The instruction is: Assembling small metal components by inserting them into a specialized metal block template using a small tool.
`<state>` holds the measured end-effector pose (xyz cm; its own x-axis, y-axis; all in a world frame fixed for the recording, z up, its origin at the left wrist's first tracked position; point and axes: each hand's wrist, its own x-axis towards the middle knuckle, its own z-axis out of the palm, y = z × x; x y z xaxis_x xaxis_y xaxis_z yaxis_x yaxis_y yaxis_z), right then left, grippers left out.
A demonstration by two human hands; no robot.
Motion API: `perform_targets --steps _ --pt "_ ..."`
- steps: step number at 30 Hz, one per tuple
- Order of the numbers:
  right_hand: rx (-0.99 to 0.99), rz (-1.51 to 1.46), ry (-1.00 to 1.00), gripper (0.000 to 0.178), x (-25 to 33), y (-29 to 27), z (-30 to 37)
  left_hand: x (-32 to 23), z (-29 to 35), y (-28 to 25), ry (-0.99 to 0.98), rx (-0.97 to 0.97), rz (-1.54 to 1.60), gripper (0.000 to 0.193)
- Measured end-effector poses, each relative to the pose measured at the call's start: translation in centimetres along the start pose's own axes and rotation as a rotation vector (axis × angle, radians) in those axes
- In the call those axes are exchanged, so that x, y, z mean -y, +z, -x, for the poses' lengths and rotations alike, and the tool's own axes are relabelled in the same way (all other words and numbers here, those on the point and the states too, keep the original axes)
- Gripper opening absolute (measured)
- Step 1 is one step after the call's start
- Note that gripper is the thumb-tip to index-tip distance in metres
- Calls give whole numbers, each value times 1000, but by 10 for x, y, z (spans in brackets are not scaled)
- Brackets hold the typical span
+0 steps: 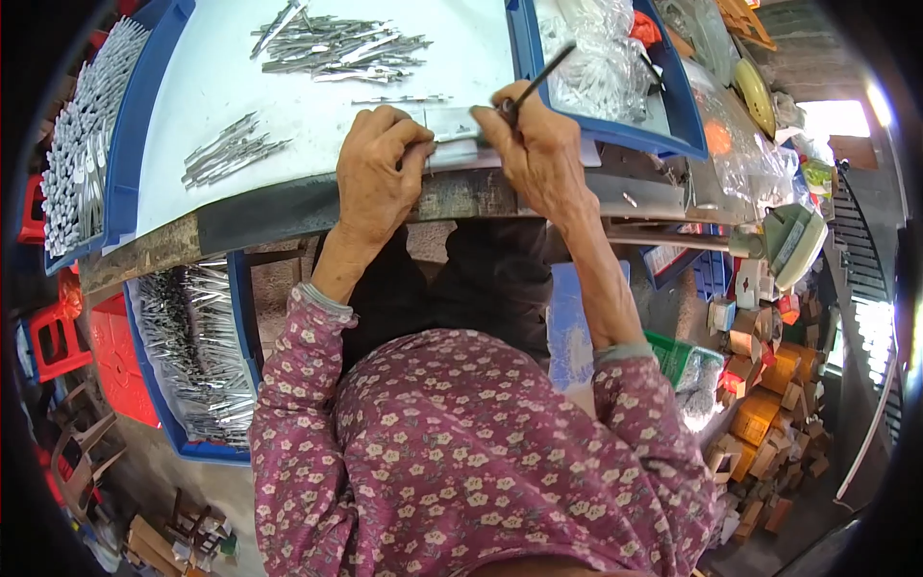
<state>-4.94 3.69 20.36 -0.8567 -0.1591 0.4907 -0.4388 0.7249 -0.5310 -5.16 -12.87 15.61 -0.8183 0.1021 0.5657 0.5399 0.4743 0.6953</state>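
Note:
My left hand (380,173) is closed in a pinch at the table's near edge, thumb against forefinger. What it pinches, if anything, is too small to make out. Close beside its fingertips lies a small pale block or strip (456,149). My right hand (543,154) grips a thin dark rod-like tool (550,69) that slants up to the right, its thumb reaching toward the block. Just beyond my hands lies a single thin metal piece (399,100). Farther off is a large pile of slender grey metal pieces (341,50), with a smaller pile (231,152) to the left.
Blue trays flank the white work surface (207,62): the left tray (123,183) holds many thin white sticks, the right tray (620,135) clear plastic bags. Below at left, another blue tray (245,322) holds metal pieces beside a red stool (120,361). Boxes (755,418) crowd the right floor.

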Motion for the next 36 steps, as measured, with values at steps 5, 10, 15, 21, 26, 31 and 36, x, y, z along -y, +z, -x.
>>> perform_targets --steps 5,10,15,21,26,31,36 --pt "-58 -118 129 24 -12 -11 -1 -1 1 0 -18 8 21 5" --pt "-202 -309 32 22 29 -19 -9 0 3 -1 -46 -1 38 5" --pt "22 -43 -268 26 14 22 -3 3 4 2 9 -5 27 5" --pt "-28 -384 266 25 7 -5 -1 1 2 0 9 -1 28 5" --pt "-136 -231 243 23 -10 -34 17 -3 -4 -5 -11 90 42 5" --pt "-313 -61 261 18 -28 -71 20 -10 -14 -2 67 141 -64 10" --pt "-339 198 105 12 -50 -91 -3 -14 -18 16 177 213 -153 12"
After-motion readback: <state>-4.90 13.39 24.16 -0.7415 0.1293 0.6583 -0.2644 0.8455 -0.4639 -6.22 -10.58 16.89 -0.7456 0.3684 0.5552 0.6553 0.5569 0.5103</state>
